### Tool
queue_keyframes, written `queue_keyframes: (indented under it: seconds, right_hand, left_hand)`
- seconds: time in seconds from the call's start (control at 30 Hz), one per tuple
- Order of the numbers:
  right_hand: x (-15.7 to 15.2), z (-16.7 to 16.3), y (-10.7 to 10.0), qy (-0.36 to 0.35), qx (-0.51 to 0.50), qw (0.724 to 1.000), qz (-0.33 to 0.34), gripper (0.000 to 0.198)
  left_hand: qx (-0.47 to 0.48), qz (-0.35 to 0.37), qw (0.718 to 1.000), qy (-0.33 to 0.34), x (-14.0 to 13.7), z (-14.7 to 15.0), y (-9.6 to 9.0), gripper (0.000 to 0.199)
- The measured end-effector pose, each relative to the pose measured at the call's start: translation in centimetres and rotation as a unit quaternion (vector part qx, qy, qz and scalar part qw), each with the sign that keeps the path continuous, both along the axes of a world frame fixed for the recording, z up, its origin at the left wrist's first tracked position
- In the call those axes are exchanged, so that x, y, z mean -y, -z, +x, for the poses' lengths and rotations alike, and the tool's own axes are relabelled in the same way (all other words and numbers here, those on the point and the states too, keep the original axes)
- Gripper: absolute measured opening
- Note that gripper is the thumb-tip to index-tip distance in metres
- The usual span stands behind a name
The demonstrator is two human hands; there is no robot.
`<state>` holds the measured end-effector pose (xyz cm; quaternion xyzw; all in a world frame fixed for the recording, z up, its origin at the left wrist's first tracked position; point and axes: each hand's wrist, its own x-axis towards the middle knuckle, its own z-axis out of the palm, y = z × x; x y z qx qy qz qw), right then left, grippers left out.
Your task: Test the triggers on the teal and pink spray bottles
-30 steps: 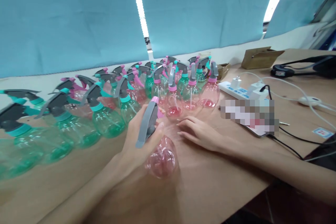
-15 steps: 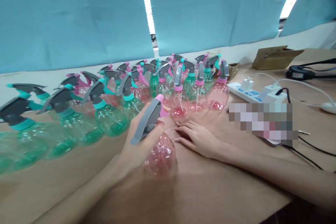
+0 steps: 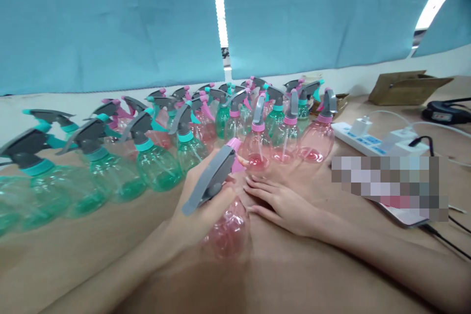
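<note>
My left hand (image 3: 200, 198) is wrapped round the neck of a pink spray bottle (image 3: 230, 233) with a grey and pink trigger head. That bottle stands close to me on the table, partly covered by the hand. My right hand (image 3: 283, 203) lies palm down on the table just right of it, fingers stretched out and holding nothing. Beyond the fingers stand several pink spray bottles, the nearest being a pink-collared bottle (image 3: 257, 147). To the left runs a row of green spray bottles, among them a teal-collared bottle (image 3: 158, 167).
A white power strip (image 3: 360, 140) with plugged-in adapters lies at the right, above a blurred-out phone-like device (image 3: 408, 216) and its cables. An open cardboard box (image 3: 405, 88) and a black strapped item (image 3: 447, 112) sit further back. A blue curtain (image 3: 147, 24) hangs behind the table.
The view has shifted, so the background sits further right. My left hand keeps its hold on the pink spray bottle, and my right hand stays flat on the table.
</note>
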<state>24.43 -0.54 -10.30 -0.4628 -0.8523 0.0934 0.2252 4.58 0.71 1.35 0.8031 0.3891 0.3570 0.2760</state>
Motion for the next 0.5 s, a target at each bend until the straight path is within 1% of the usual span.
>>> queue_keyframes:
  seconds: [0.13,0.3,0.5]
  right_hand:
    - [-0.03,0.38,0.17,-0.003,0.003,1.0,-0.021,0.057]
    - [-0.01,0.51,0.13,-0.004,0.013,0.999,-0.038,0.059]
    - [0.05,0.61,0.1,-0.004,-0.007,0.999,-0.038,0.057]
  left_hand:
    - [0.016,0.002,0.999,0.03,-0.11,-0.06,0.06,0.013]
    - [0.006,0.008,0.999,0.033,-0.24,-0.28,0.22,0.004]
    - [0.009,-0.01,0.999,0.033,-0.31,-0.44,0.45,0.004]
